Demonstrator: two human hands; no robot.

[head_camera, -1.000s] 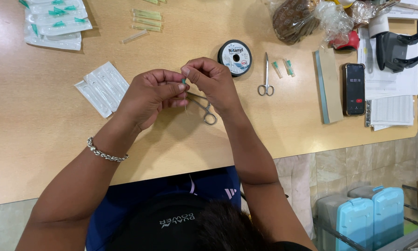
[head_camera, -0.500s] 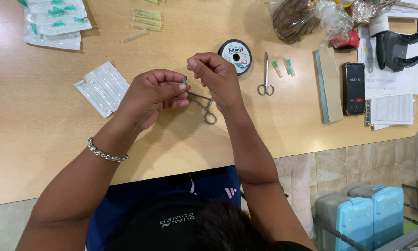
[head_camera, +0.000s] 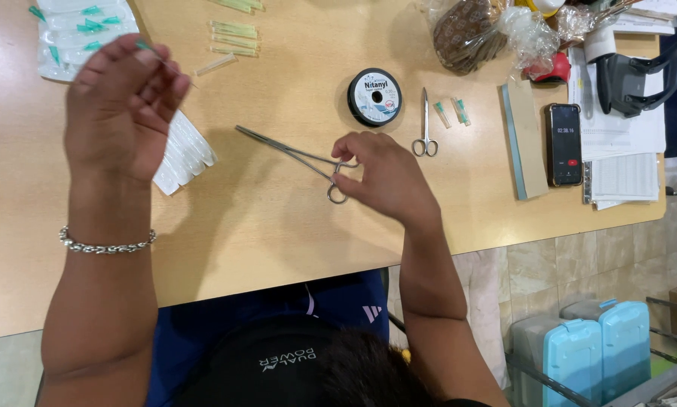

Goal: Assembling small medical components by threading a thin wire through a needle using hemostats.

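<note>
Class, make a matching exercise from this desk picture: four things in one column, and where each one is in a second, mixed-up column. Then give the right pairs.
Things
1. forceps
2. small scissors
3. phone
4. spool of thread

Places
A. far right, beside the papers
B. flat on the desk, between the spool and the phone
C. held at the rings by the right hand
D. top middle of the desk, past the right hand

Pairs: 1-C, 2-B, 3-A, 4-D

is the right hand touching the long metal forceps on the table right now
Touching. The head view shows the right hand with its fingers on the ring handles of the forceps, whose tips point away over the table. The small scissors lie apart.
</note>
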